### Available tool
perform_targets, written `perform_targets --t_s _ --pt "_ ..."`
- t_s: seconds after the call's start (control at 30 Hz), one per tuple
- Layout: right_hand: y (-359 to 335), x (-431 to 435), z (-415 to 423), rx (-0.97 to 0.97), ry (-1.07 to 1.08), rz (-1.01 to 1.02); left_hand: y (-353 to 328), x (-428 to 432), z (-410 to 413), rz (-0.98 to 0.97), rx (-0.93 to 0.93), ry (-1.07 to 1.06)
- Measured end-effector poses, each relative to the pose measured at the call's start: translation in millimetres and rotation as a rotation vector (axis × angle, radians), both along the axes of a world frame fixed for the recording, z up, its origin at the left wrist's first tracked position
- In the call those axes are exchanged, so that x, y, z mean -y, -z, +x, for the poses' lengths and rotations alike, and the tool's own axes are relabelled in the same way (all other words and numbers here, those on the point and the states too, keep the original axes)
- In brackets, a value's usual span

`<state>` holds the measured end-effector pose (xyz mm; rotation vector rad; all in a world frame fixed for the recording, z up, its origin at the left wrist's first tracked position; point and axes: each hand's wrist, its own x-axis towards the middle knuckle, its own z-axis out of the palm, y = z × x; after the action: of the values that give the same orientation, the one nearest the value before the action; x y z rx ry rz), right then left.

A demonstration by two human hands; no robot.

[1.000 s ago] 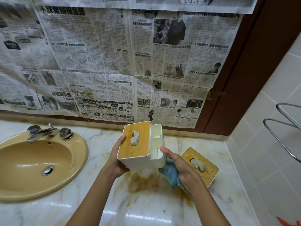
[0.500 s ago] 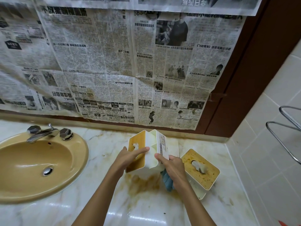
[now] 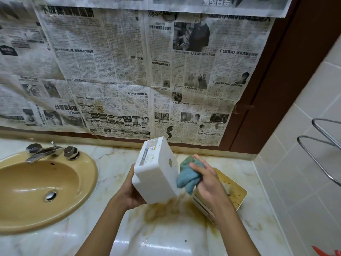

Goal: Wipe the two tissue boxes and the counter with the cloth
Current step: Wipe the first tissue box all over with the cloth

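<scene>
My left hand [image 3: 129, 196] grips the white tissue box [image 3: 156, 172], which is tipped underside-up. My right hand [image 3: 208, 183] clutches the blue cloth [image 3: 186, 177] against the box's right side. I judge this box mid-wipe. The wooden-lidded tissue box [image 3: 234, 191] behind my right hand and the brown-stained tabletop [image 3: 166, 235] below both hands look unwiped.

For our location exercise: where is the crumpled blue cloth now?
Head view, right of centre: the crumpled blue cloth is gripped in the right hand, against the upturned white plastic tissue box.
</scene>
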<state>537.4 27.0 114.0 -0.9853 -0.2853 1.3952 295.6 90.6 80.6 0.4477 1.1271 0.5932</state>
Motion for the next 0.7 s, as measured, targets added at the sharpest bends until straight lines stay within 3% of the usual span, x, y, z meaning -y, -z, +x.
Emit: perform_targets --t_s 0.1,0.17,0.5,0.7 --pt "-7 -10 -9 -0.223 0.150 0.139 -10 5 1 0.027 0.015 -0.001" --pt "-14 -14 -19 -0.212 0.232 0.159 -16 10 4 0.037 0.007 0.021" --pt "-23 -10 -56 0.231 0.161 0.270 -29 15 17 0.120 -0.028 0.166" --pt "-41 28 -71 0.557 -0.049 0.370 -32 13 25 0.052 0.071 0.030"
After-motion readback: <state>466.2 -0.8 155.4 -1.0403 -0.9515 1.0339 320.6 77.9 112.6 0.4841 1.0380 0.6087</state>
